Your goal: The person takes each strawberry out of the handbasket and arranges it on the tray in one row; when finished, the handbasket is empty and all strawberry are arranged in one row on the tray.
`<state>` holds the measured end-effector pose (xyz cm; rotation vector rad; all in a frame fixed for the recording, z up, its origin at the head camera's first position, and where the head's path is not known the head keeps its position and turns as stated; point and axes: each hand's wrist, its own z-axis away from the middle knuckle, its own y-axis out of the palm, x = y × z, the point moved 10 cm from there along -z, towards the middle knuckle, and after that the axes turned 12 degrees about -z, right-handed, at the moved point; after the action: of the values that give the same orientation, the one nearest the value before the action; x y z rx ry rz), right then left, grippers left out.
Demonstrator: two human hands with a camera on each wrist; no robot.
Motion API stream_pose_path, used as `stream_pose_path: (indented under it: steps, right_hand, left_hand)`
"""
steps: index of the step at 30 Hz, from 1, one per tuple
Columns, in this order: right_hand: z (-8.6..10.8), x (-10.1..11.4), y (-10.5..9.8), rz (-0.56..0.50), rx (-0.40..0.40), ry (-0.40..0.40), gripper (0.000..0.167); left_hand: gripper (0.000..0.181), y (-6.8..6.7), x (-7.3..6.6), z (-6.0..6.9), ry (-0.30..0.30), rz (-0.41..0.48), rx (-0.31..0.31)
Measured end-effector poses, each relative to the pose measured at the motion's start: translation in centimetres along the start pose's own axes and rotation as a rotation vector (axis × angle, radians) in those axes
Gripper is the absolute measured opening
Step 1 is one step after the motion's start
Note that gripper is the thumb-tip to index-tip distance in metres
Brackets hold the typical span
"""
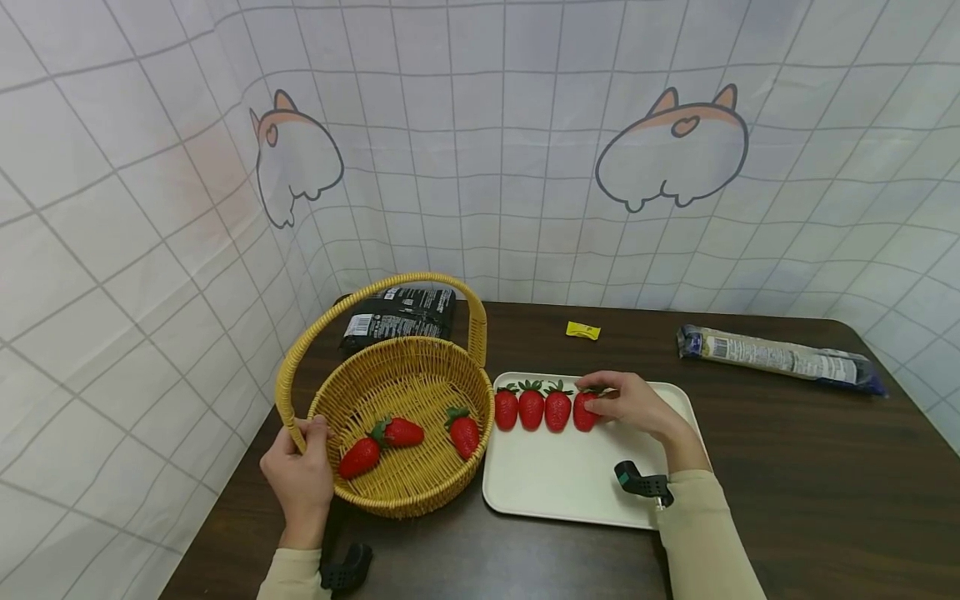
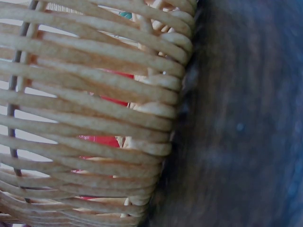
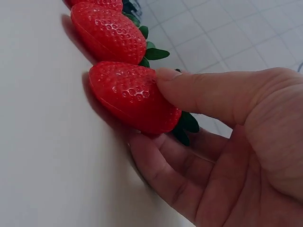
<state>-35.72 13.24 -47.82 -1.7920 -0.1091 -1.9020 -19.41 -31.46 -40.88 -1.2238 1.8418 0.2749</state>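
My left hand point(image 1: 302, 479) grips the yellow wicker basket point(image 1: 405, 500) at its left rim, by the foot of the handle. Inside the basket lie three strawberries, one of them point(image 1: 464, 433) on the right side. My right hand point(image 1: 637, 408) pinches the rightmost strawberry point(image 1: 584, 412) of a row of several on the white tray point(image 1: 562, 483). The right wrist view shows my thumb on top of that strawberry point(image 3: 132, 97) and fingers under its side. In the left wrist view the basket's weave point(image 2: 85, 104) fills the left part, the hand itself hardly visible.
A black package point(image 1: 405, 315) lies behind the basket. A small yellow packet point(image 1: 582, 331) is behind the tray, and a long clear-and-blue package point(image 1: 780, 358) lies at the back right. A patterned white curtain point(image 1: 525, 167) hangs behind the dark table point(image 1: 795, 467).
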Motion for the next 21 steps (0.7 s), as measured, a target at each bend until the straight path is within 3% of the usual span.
stream_pose_path:
  steps: [1, 21]
  right_hand:
    - [-0.06, -0.13, -0.03, -0.002, 0.002, -0.004, 0.037]
    - [-0.26, -0.32, -0.26, -0.005, -0.001, -0.023, 0.039]
  left_hand:
    - [0.024, 0.12, 0.5, 0.01, 0.003, 0.0, -0.002]
    - [0.025, 0.12, 0.53, -0.01, 0.009, 0.013, 0.001]
